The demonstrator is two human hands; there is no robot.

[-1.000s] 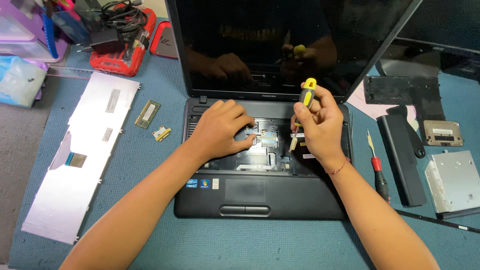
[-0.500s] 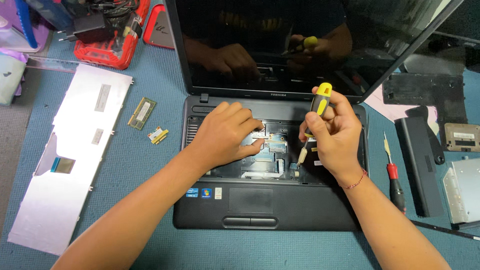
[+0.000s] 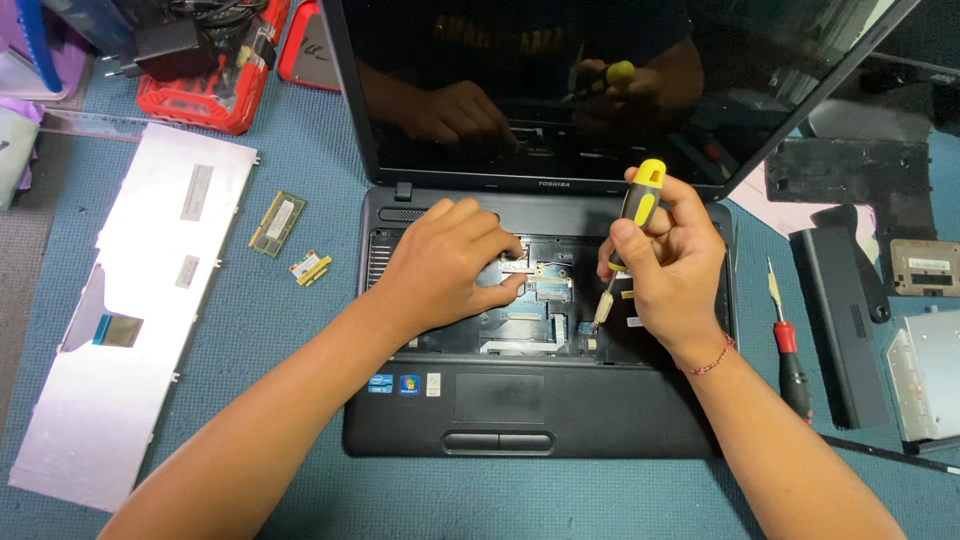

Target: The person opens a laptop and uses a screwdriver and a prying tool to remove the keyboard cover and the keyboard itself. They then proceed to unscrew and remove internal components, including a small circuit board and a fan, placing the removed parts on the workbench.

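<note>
The right hand grips a screwdriver, shaft slanting down-left into the laptop. The left hand rests open, fingertips just left of the tip.

- The counter is covered in a blue-teal, felt-like surface
- A strip of grey surface runs along the far left edge, beside the blue
- A red tray of cables sits at the top left
- Light is even and soft, with only faint shadows
- No wall or window shows
</note>
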